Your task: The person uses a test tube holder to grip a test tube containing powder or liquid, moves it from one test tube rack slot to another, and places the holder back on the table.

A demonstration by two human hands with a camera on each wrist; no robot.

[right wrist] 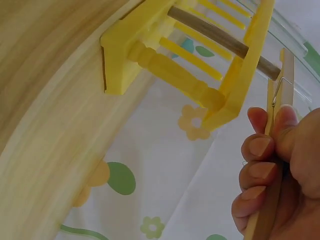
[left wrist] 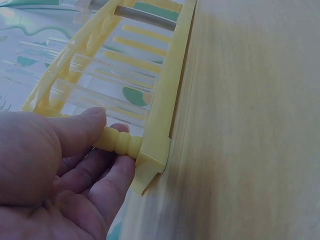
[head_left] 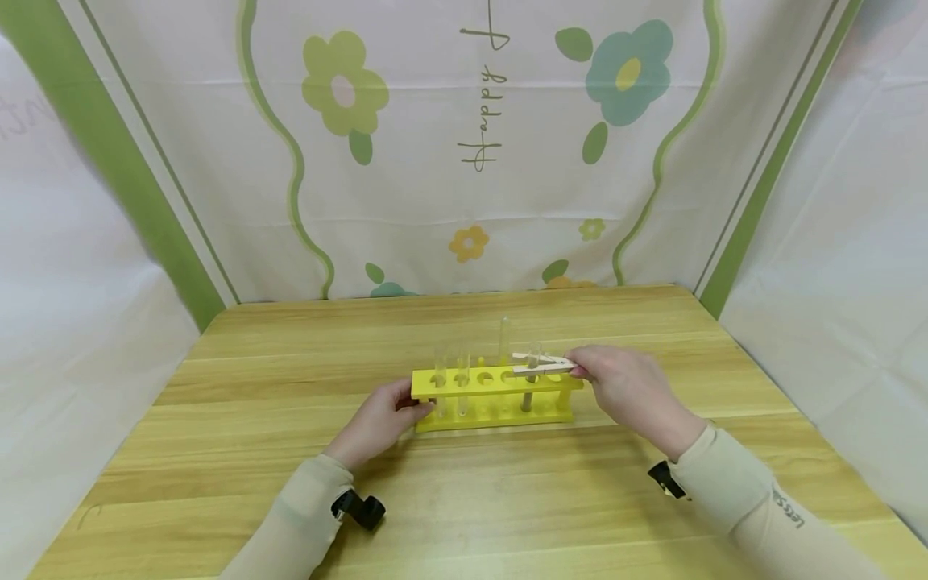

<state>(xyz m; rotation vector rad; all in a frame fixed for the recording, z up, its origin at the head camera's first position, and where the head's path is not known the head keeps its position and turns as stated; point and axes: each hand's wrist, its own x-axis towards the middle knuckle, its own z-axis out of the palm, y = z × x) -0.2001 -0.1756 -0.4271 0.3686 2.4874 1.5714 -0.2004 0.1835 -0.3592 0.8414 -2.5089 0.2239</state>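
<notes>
Floral cloth (head_left: 406, 193) hangs behind one wood table (head_left: 500, 507); four printed flowers show whole, and two more are cut off by the table's far edge. One yellow rack (head_left: 500, 391) stands on the table, between two hands.

Four tubes can be counted from the head view. Two clear tubes (head_left: 463, 407) stand in the first two holes at the rack's left. One tall tube (head_left: 504, 334) rises at the back, its lower part hidden by the rack. One dark tube (head_left: 528, 400), with grey-brown contents, stands toward the right; the clamp's arms cross in front of and behind its upper part.

The left hand (head_left: 384, 419) pinches the rack's left end post (left wrist: 120, 142) between thumb and fingers. The right hand (head_left: 634, 395) grips one wooden clamp (head_left: 553, 368), fingers curled round its handle. Whether the clamp presses on the dark tube is hard to tell. Behind it, the rack's pegs are too small to count surely.

Two sleeves (head_left: 732, 483) run off the bottom edge, with one black camera (head_left: 370, 513) at each wrist; the right sleeve's lettering is partly unreadable.
</notes>
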